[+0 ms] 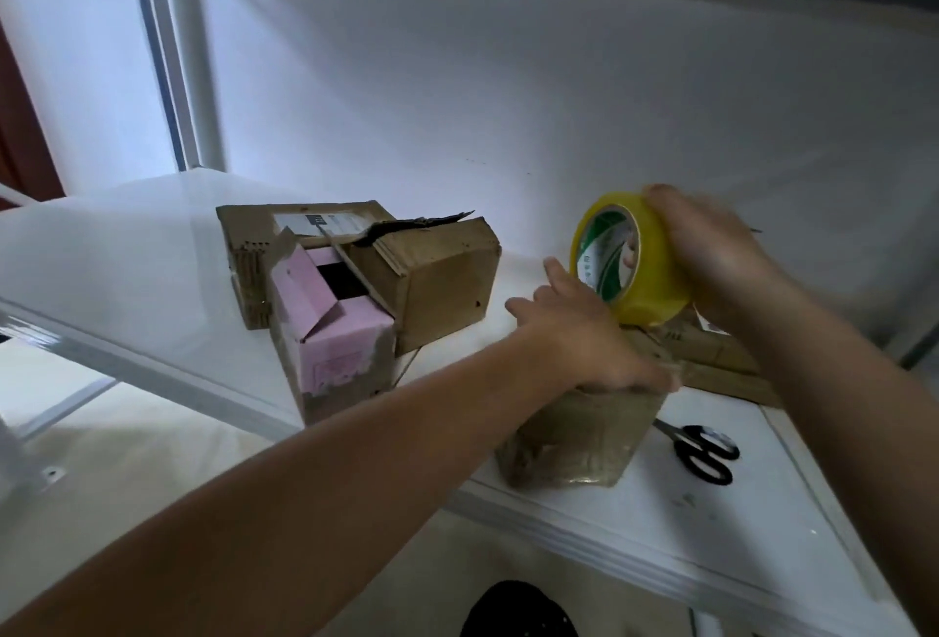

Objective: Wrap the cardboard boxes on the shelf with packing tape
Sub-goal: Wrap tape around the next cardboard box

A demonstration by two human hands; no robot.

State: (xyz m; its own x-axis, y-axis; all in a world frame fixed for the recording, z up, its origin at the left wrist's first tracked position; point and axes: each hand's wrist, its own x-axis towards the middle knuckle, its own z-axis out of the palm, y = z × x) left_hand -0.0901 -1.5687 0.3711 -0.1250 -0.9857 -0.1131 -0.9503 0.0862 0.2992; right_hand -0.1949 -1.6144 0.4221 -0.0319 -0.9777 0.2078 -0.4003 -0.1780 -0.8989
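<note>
A small cardboard box [574, 438] covered in glossy tape stands near the front edge of the white shelf [127, 250]. My left hand [579, 331] lies across its top, with the fingers over the far edge and the thumb pressed on the near side. My right hand [711, 255] grips a yellow roll of packing tape [640, 281] just above the box's far right corner. To the left stand two opened boxes: a brown one [437, 276] with torn flaps and a pink-lined one [335, 347].
Black-handled scissors [706, 451] lie on the shelf right of the taped box. Flat cardboard [721, 362] lies behind it under my right arm. A white back panel rises behind the shelf, and a white upright post [198, 77] stands at the left rear.
</note>
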